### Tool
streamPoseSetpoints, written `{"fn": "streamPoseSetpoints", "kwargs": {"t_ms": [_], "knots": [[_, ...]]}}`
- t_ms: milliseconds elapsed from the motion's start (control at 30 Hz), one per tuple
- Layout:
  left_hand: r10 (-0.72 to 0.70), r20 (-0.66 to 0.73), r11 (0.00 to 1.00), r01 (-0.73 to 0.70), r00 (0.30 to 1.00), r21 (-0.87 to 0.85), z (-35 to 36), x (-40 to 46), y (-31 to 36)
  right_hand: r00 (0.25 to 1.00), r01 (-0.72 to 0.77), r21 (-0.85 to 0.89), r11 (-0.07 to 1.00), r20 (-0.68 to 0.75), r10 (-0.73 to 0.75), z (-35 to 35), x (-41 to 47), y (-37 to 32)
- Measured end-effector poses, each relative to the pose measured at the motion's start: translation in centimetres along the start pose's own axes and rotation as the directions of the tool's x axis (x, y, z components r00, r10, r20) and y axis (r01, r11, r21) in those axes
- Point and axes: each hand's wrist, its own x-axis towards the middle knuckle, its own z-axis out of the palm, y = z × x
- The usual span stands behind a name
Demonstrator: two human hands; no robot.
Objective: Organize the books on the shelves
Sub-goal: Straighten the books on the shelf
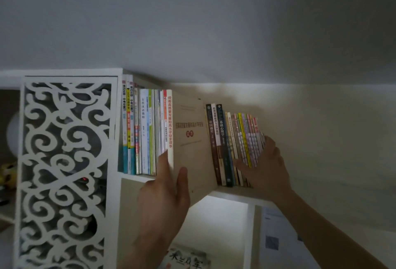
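Left hand [165, 193] gripping cream book [188, 138], thumb on cover, fingers behind spine; book upright on top shelf [233, 193], between left row [141, 131] and right row [235, 146]. Right hand [265, 166] flat, fingers straight, pressing against leaning right row.

Left of left fingers [164, 161]: packed upright books [141, 131], no gap.
Between hands: cream book [190, 140] fills the gap.
Right of right fingers [269, 142]: open shelf [231, 192].
Above: bare wall [214, 22].
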Motion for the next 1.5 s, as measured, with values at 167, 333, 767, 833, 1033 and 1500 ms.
{"fn": "streamPoseSetpoints", "kwargs": {"t_ms": [167,333,767,833,1033,1500], "knots": [[0.056,-0.032,0.998,-0.056,0.998,0.012,0.3,0.2,-0.4,0.998,0.039,-0.086,0.996,-0.036,-0.042,0.4,0.2,-0.7],[0.074,0.006,0.997,-0.074,0.997,0.017,-0.2,0.3,-1.8,0.994,0.022,-0.035,0.999,-0.106,-0.025,0.8,0.4,-1.1],[0.012,-0.143,0.999,-0.007,0.990,0.031,-3.1,0.5,-4.0,0.966,0.015,-0.307,0.952,-0.242,-0.093,4.8,0.9,-2.7],[-0.005,-0.139,1.000,0.007,0.990,0.019,-3.3,0.4,-3.8,0.967,0.031,-0.286,0.958,-0.235,-0.101,4.9,1.1,-2.4],[0.008,-0.073,1.000,-0.006,0.997,0.018,-3.8,0.6,-3.4,0.953,0.046,-0.283,0.958,-0.276,-0.127,5.1,1.2,-2.1],[0.004,-0.057,1.000,-0.003,0.998,0.014,-3.4,0.1,-3.4,0.920,0.097,-0.273,0.957,-0.342,-0.191,5.2,1.6,-1.2]]}}
